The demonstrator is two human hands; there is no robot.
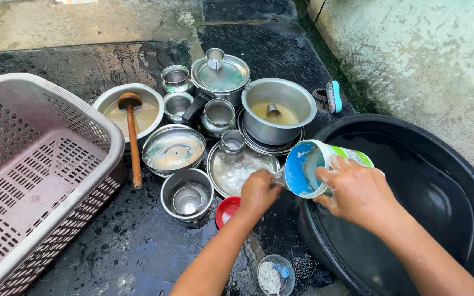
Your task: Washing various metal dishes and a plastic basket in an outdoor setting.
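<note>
Overhead, head view: right hand (357, 189) grips a soapy blue-lined plastic tub (316, 167), tilted on its side over the rim of the black basin (467, 181). Left hand (259, 191) closed at the tub's mouth, contents hidden. Nearby on the wet floor (138, 241): steel pots (278, 109), red lid (227, 211), pink basket (34, 170).

Left hand (258, 192) fisted; right hand (355, 189) curled, soapy; forearms extended.

An outdoor home washing-up spot — wet dark stone floor (138, 241), steel pots (276, 109) crowded beside a black water tub (412, 181), a plastic basket (34, 170) — against a weathered wall (429, 60).
</note>
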